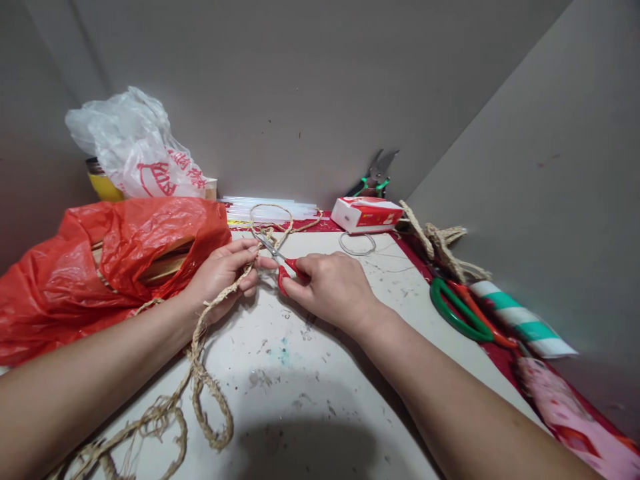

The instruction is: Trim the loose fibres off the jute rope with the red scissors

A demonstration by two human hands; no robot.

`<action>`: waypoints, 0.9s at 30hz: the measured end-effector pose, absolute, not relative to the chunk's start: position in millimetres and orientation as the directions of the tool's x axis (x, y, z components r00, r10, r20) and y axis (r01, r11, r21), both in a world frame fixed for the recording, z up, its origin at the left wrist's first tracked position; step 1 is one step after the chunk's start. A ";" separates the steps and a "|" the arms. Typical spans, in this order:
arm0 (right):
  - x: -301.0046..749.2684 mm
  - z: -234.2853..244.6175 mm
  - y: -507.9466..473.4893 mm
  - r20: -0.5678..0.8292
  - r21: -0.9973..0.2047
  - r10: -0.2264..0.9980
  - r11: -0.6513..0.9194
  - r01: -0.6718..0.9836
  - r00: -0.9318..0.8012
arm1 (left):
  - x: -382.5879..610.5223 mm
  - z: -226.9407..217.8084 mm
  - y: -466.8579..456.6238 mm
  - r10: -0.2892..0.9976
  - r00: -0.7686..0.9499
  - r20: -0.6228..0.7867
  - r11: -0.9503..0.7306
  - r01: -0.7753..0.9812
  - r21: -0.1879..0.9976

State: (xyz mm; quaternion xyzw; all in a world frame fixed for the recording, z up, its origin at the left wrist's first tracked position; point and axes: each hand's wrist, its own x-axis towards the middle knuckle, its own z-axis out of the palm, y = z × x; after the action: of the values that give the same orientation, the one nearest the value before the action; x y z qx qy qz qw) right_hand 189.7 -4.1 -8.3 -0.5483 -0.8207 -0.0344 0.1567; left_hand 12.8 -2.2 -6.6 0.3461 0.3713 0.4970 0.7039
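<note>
My left hand [227, 270] pinches a braided straw rope [215, 301] near the middle of the white board. From there the rope hangs in loops over my left forearm side and trails to the lower left, with frayed strands. My right hand [330, 287] grips small scissors [284, 267] by their red handles. The metal blades point up and left and meet the rope right at my left fingertips; whether they are parted around a strand I cannot make out. Beyond the blades, more rope [273, 208] curls in a thin loop.
A red plastic bag [125, 230] with wooden pieces lies left, a white plastic bag [140, 143] behind it. At the back are clear sticks [270, 208], a tissue pack [367, 215], pruning shears [377, 173] and a wire coil [357, 245]. Green-handled scissors [457, 310] lie right.
</note>
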 end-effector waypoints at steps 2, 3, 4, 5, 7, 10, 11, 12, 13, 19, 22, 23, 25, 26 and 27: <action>190.1 -8.3 -3.4 0.281 -0.099 0.890 0.398 0.912 -0.358 | 12.8 -6.1 -2.3 0.960 0.212 -0.181 0.260 -0.447 0.856; 190.6 -8.8 -2.6 0.272 -0.116 0.898 0.388 0.914 -0.347 | 12.6 -6.0 -2.3 0.962 0.207 -0.181 0.258 -0.451 0.854; 191.2 -9.6 -1.5 0.262 -0.146 0.909 0.370 0.918 -0.324 | 12.5 -5.8 -2.1 0.962 0.204 -0.180 0.256 -0.456 0.852; 191.9 -10.6 -0.3 0.250 -0.183 0.923 0.343 0.921 -0.294 | 12.3 -5.7 -2.0 0.962 0.204 -0.180 0.257 -0.462 0.849; 193.1 -12.8 1.8 0.243 -0.257 0.942 0.293 0.921 -0.232 | 12.1 -5.6 -1.8 0.960 0.210 -0.183 0.264 -0.474 0.840; 193.3 -14.4 2.4 0.251 -0.320 0.948 0.272 0.908 -0.195 | 11.9 -5.5 -1.6 0.959 0.217 -0.182 0.267 -0.480 0.836; 192.7 -14.4 1.8 0.246 -0.327 0.949 0.275 0.904 -0.199 | 11.9 -5.5 -1.7 0.960 0.217 -0.179 0.264 -0.479 0.837; 192.0 -14.1 0.9 0.239 -0.326 0.949 0.280 0.903 -0.208 | 11.9 -5.5 -1.7 0.960 0.217 -0.176 0.261 -0.477 0.839; 191.2 -13.7 0.0 0.231 -0.321 0.948 0.286 0.903 -0.218 | 11.8 -5.6 -1.7 0.961 0.216 -0.173 0.259 -0.477 0.840; 191.4 -13.2 0.4 0.215 -0.288 0.942 0.314 0.905 -0.258 | 10.5 -7.6 -1.3 0.953 0.249 -0.172 0.274 -0.470 0.839; 194.5 -15.5 4.0 0.211 -0.334 0.952 0.283 0.899 -0.221 | 10.1 -8.8 -0.9 0.949 0.268 -0.164 0.278 -0.471 0.837; 195.1 -16.2 4.8 0.224 -0.353 0.952 0.277 0.893 -0.207 | 10.0 -9.1 -0.8 0.948 0.272 -0.165 0.280 -0.470 0.837; 195.3 -16.4 5.0 0.251 -0.382 0.949 0.279 0.881 -0.191 | 9.8 -9.5 -0.4 0.948 0.272 -0.163 0.278 -0.467 0.839; 194.7 -16.0 4.4 0.256 -0.390 0.947 0.283 0.876 -0.192 | 9.7 -9.7 -0.3 0.950 0.269 -0.161 0.275 -0.467 0.840; 193.9 -15.2 3.4 0.248 -0.396 0.948 0.286 0.873 -0.198 | 9.6 -9.8 -0.2 0.951 0.265 -0.157 0.270 -0.469 0.841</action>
State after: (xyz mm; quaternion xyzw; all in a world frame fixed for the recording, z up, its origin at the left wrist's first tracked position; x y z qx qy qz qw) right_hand 193.9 3.4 -15.2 -0.5916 -0.7695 0.0840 0.2254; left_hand 9.6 -0.2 -9.8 0.3454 0.3488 0.4957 0.7164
